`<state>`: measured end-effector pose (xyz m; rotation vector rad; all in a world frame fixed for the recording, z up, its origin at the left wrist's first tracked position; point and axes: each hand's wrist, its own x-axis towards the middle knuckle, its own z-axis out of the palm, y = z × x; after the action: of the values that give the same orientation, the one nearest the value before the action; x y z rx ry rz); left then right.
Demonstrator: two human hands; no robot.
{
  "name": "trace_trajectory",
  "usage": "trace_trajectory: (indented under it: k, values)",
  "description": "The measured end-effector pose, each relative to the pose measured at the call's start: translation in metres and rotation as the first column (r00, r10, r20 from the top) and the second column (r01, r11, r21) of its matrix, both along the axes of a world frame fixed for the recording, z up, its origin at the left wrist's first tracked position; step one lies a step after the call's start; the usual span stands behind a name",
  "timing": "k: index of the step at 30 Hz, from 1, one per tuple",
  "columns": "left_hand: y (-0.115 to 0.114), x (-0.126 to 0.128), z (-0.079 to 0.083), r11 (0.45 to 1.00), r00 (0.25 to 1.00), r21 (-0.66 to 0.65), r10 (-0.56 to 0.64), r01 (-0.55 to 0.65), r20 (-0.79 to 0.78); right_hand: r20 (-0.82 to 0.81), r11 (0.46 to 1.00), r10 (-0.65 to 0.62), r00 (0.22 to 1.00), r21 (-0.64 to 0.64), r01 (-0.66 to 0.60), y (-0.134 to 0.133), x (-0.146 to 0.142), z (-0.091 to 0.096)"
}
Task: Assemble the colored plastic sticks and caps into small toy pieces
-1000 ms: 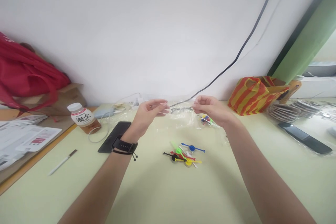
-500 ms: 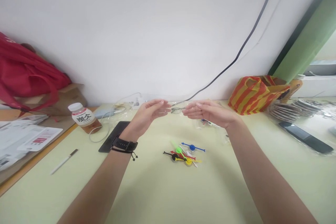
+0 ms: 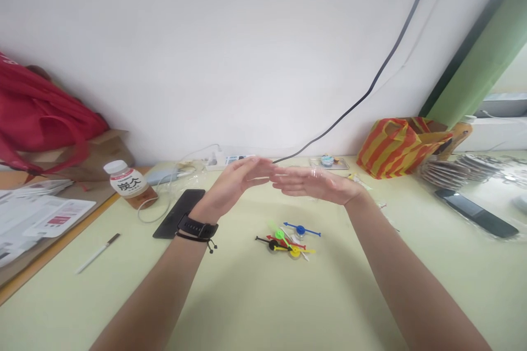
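Observation:
My left hand (image 3: 234,185), with a black watch (image 3: 197,227) on its wrist, is held above the table with its fingers stretched out. Opposite it, my right hand (image 3: 315,184) points inward with flat fingers. Their fingertips overlap in view; whether they touch I cannot tell. Neither hand holds anything visible. Below and nearer to me lies a small heap of plastic spinner arrows: a blue arrow (image 3: 301,230), a green arrow (image 3: 280,234), a black arrow (image 3: 272,244), a yellow arrow (image 3: 295,252), plus red and white ones partly covered.
On the left are a drink bottle (image 3: 128,185), a dark flat tablet (image 3: 178,216), a white pen (image 3: 97,253) and a red bag (image 3: 45,115). On the right stand a striped bag (image 3: 401,145), stacked discs (image 3: 444,173) and a phone (image 3: 475,213). A small tray (image 3: 346,164) sits by the wall.
My hands have come together, closing the gap between their fingertips. My right hand has shifted left and slightly lower, uncovering the tray by the wall. The spinner arrows lie as before.

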<state>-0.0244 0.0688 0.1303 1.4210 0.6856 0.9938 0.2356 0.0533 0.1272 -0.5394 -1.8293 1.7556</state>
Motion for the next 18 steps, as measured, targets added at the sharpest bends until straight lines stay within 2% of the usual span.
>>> trace_trajectory:
  k: [7,12,15,18]
  values:
    - [-0.002,-0.001,0.003,1.0,0.999,0.002,-0.025,0.025,0.024,-0.014,0.999,0.041,0.999,-0.016,-0.041,-0.004,-0.004,0.003]
    - [0.0,-0.01,0.008,1.0,1.0,0.021,-0.013,0.014,-0.025,0.053,0.998,0.043,0.998,0.032,-0.045,-0.006,0.001,0.008]
    - [0.0,-0.019,0.014,0.998,0.994,0.052,-0.029,0.034,-0.103,0.168,0.994,0.049,0.985,0.083,-0.064,-0.01,0.002,0.015]
    - [-0.004,-0.026,0.02,0.987,0.964,0.107,-0.093,0.123,-0.249,0.368,0.982,0.033,0.929,0.162,-0.1,-0.021,-0.002,0.025]
